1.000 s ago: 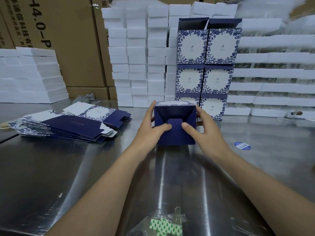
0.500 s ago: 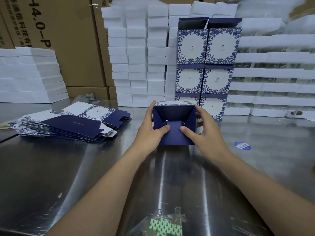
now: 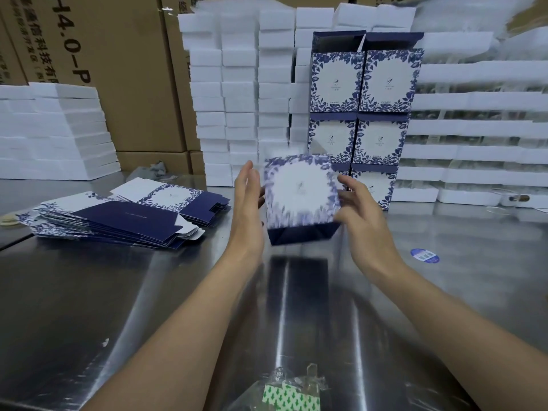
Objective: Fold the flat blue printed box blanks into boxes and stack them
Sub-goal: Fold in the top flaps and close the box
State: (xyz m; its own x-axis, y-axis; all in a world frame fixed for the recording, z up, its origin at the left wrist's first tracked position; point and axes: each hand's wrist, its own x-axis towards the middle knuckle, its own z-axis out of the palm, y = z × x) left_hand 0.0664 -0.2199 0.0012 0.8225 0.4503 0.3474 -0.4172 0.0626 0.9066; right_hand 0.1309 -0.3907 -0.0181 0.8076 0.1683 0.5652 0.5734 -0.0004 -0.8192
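A folded blue printed box (image 3: 301,197) is in the air above the steel table, blurred, its white floral face toward me and its dark blue flap edge at the bottom. My right hand (image 3: 360,213) grips its right side with curled fingers. My left hand (image 3: 247,200) is beside its left side, fingers straight; whether it touches the box I cannot tell. A pile of flat blue printed blanks (image 3: 124,216) lies on the table to the left. A stack of finished boxes (image 3: 363,114), two columns wide, stands behind.
White foam blocks (image 3: 240,93) are stacked at the back, left and right, with brown cartons (image 3: 118,69) behind. A blue sticker (image 3: 424,256) lies on the steel table (image 3: 118,307) at right. A crumpled plastic bag with green-printed paper (image 3: 292,393) sits at the near edge.
The box was resting on the table with its dark blue bottom flaps facing me under both thumbs. Now it is lifted and turned, floral face toward me, and my left hand has opened.
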